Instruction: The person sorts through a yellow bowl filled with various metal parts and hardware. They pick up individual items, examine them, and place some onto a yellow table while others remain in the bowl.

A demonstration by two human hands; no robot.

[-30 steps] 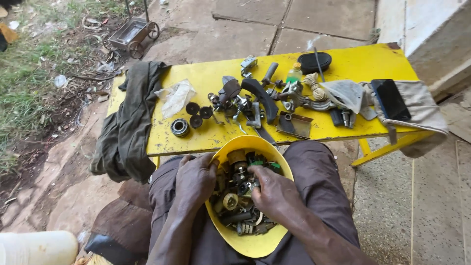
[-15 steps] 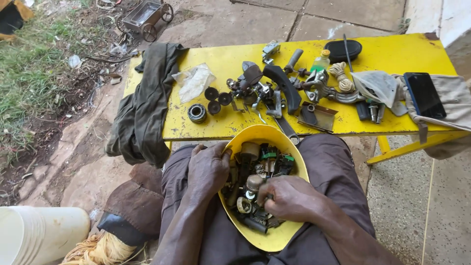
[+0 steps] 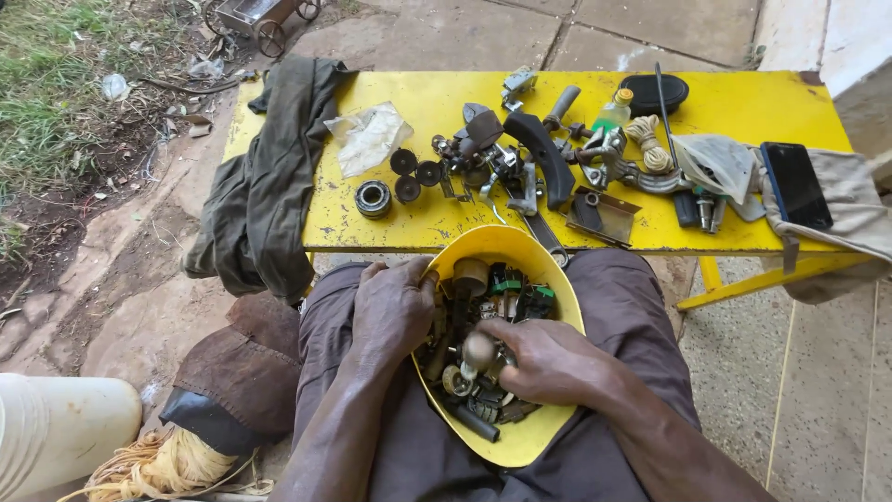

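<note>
A yellow hard hat (image 3: 548, 437) lies upturned on my lap, filled with several small metal and plastic parts (image 3: 483, 297). My left hand (image 3: 392, 309) grips the hat's left rim, fingers curled over the edge. Inside the hat, my right hand (image 3: 542, 358) has its fingers closed around a small round metal part (image 3: 478, 350). Both forearms reach in from the bottom of the head view.
A yellow bench (image 3: 390, 214) ahead holds a bearing (image 3: 373, 198), black discs (image 3: 415, 173), metal fittings (image 3: 492, 163), a curved black handle (image 3: 548, 158), a plastic bag (image 3: 370, 137), a phone (image 3: 795, 184) on grey cloth. An olive cloth (image 3: 279, 177) hangs off its left end. A white container (image 3: 56, 429) stands left.
The camera has shifted, so the bench sits higher and more to the right. My right hand has moved toward the hat's middle and closed on a round part. The left hand stays on the rim.
</note>
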